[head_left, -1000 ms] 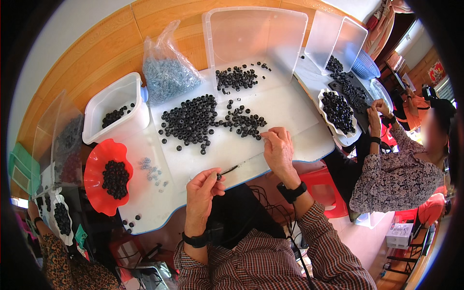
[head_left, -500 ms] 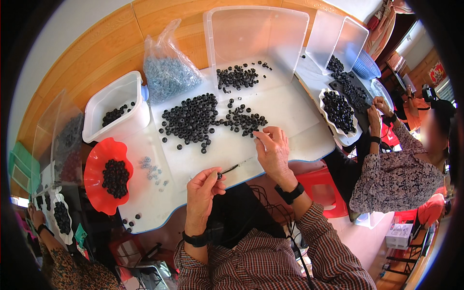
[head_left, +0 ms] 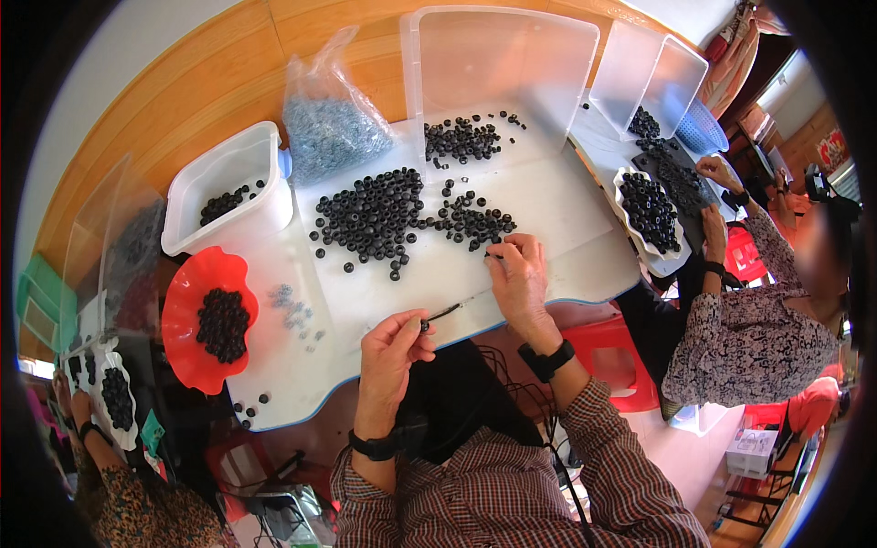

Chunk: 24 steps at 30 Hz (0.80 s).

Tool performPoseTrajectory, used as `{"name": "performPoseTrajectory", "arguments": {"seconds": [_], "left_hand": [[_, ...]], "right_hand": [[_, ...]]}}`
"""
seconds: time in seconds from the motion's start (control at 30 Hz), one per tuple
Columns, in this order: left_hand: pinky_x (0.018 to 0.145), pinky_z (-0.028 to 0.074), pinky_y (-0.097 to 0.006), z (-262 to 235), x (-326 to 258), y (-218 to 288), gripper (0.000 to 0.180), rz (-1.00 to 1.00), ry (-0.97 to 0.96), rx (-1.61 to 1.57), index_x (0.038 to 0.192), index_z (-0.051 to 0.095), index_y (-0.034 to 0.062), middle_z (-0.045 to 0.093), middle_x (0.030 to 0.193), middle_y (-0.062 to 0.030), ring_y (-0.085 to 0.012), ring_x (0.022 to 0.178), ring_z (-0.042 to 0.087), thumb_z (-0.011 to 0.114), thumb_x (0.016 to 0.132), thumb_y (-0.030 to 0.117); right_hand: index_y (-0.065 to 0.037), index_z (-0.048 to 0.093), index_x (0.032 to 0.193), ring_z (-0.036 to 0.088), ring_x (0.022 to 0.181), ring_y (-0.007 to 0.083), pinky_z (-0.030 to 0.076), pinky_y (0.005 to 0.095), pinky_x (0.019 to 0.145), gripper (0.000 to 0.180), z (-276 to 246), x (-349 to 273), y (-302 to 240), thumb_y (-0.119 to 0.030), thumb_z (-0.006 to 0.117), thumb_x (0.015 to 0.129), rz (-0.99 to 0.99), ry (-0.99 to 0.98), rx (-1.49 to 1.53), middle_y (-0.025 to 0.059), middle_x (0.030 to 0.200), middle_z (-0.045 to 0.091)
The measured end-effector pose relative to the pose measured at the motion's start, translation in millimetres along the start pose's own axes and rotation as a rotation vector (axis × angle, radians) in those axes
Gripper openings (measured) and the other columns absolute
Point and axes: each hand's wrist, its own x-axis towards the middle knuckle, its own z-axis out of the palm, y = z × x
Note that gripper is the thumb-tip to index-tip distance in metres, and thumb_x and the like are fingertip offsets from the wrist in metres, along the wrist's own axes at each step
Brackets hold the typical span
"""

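On the white table point(head_left: 548, 196), black beads point(head_left: 375, 215) lie spread. The right hand point(head_left: 518, 279) has slid back from the pile, fingertips pinched on one bead. The left hand point(head_left: 391, 352) still grips a thin needle point(head_left: 448, 313), so threading seems next.

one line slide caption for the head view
Left hand holds a thin needle; right hand reaches the black ring-shaped beads on the white table.

A heap of beads point(head_left: 370, 217) is spread across the middle of the table point(head_left: 566, 205), with a smaller cluster point(head_left: 475, 222) just to its right. Behind these, a lidded box point(head_left: 498, 82) is stood open, more beads lying on its floor. A filled bag point(head_left: 327, 132) is set to its left. A tub point(head_left: 224, 187) is placed at the left edge, and a bowl point(head_left: 187, 320) is found in front of it.
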Motion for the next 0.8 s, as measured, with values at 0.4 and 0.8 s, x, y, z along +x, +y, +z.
{"name": "performPoseTrajectory", "arguments": {"seconds": [0.4,0.8], "left_hand": [[0.064,0.055,-0.024,6.9,-4.9,-11.0,0.022,0.002,-0.041,-0.091,0.115,0.063,-0.0047,0.068,0.095,-0.0116,-0.0123,0.073,0.063,0.056,0.099,0.01],[0.069,0.059,-0.025,19.9,-7.1,-12.0,0.022,0.056,-0.066,-0.268,0.116,0.063,-0.0035,0.069,0.1,-0.0135,-0.0131,0.076,0.067,0.057,0.099,0.01]], "right_hand": [[-0.002,0.065,0.092,0.055,0.096,0.027,0.045,0.0367,0.082,0.006,-15.7,-7.0,-16.8,-0.003,0.064,0.086,-0.029,0.062,0.21,0.0112,0.107,0.057],[-0.003,0.068,0.102,0.058,0.088,0.0114,0.048,0.0244,0.079,0.011,-43.4,-42.5,-75.6,-0.003,0.061,0.094,0.176,-0.251,0.817,0.0076,0.11,0.058]]}}
